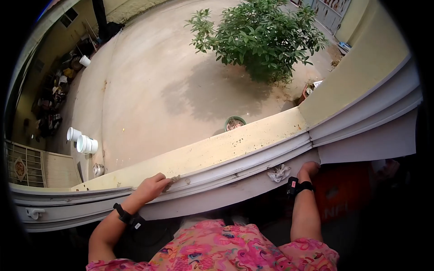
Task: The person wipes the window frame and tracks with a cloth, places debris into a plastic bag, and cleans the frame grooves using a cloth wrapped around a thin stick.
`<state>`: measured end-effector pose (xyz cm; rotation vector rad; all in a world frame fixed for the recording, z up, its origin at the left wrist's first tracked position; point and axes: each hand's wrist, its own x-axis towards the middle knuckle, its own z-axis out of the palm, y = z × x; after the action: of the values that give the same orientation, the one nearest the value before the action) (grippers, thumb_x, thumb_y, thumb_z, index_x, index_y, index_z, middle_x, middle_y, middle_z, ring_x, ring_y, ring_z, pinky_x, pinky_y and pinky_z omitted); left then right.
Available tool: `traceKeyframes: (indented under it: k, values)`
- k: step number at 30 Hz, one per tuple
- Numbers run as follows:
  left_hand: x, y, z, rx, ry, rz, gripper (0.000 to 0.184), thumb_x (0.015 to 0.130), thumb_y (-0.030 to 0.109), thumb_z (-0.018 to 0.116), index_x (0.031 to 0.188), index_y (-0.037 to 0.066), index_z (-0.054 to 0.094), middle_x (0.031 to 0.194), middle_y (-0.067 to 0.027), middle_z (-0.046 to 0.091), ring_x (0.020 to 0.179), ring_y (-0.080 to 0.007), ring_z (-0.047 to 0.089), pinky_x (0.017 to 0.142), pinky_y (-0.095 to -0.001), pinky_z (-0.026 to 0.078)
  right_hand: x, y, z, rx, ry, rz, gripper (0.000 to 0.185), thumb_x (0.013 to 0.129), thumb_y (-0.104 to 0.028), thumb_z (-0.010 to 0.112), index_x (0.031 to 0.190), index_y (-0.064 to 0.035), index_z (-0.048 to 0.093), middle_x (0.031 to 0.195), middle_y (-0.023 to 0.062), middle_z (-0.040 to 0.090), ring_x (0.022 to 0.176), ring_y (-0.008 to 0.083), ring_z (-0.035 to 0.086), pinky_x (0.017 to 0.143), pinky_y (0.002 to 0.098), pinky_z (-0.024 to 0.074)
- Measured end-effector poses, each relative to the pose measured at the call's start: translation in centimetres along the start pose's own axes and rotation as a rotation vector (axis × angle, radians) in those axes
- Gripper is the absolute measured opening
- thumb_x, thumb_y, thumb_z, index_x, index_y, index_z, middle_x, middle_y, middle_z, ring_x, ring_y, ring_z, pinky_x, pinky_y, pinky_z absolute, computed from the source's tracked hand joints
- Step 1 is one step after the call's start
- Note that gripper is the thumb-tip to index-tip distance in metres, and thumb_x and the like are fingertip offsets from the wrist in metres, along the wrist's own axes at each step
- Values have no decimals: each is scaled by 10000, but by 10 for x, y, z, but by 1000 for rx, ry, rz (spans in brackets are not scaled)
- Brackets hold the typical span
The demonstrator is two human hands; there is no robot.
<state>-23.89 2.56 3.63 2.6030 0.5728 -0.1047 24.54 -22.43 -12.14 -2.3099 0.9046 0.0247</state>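
Shirt (226,248) below; my left hand (148,189) pinches a wad (175,179), likely wiping the track (205,176), needing steady pressure next; right hand (309,169), fingers unclear.

Home, probably: window track (271,154) across lower frame, walled courtyard (144,54) beyond, bush (262,38) at top, gate (331,14) upper right.

Courtyard (149,49) bright, daylit; bush (266,38) shadow (203,92) soft; edges fisheye-bent, corners black; lower right murky, perhaps underexposed.
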Motion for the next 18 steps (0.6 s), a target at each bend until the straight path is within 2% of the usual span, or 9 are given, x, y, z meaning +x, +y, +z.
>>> traceKeyframes:
  k: [1,6,8,9,15,18]
  values:
    - [-12,-3,-1,46,-67,-44,205,768,50,537,966,70,589,816,-94,541,756,-264,578,638,-335,485,2,1,1,13,-21,13,576,917,-282,162,911,114,579,987,302,574,940,439,559,841,467,461]
    - [-34,-18,21,43,-59,-52,211,756,46,517,954,74,586,865,-101,541,797,-275,568,654,-335,481,26,13,16,30,-75,72,542,913,-253,169,944,116,565,1000,302,570,942,434,560,841,470,463]
    - [-23,-13,26,43,-37,9,210,750,46,508,946,66,581,858,-103,534,788,-275,565,645,-343,479,37,26,29,-102,-13,-80,541,910,-249,170,953,120,564,1003,301,569,949,438,554,844,473,457]
    - [-14,-11,30,42,-32,7,210,750,46,508,946,66,581,858,-103,534,788,-275,565,645,-343,479,40,27,31,-100,-14,-85,541,910,-249,170,953,120,564,1003,301,569,949,438,554,844,473,457]
    - [54,21,59,16,-37,163,177,756,47,478,918,32,546,811,-123,496,761,-282,556,633,-362,477,26,18,19,-5,-40,-32,545,907,-253,177,945,118,574,1005,299,569,961,435,548,861,468,442]
    - [75,34,63,-5,-9,202,198,755,45,528,948,36,573,823,-119,513,750,-278,563,626,-348,479,22,15,19,38,2,31,544,909,-256,184,934,116,580,1000,298,571,960,431,551,857,468,445]
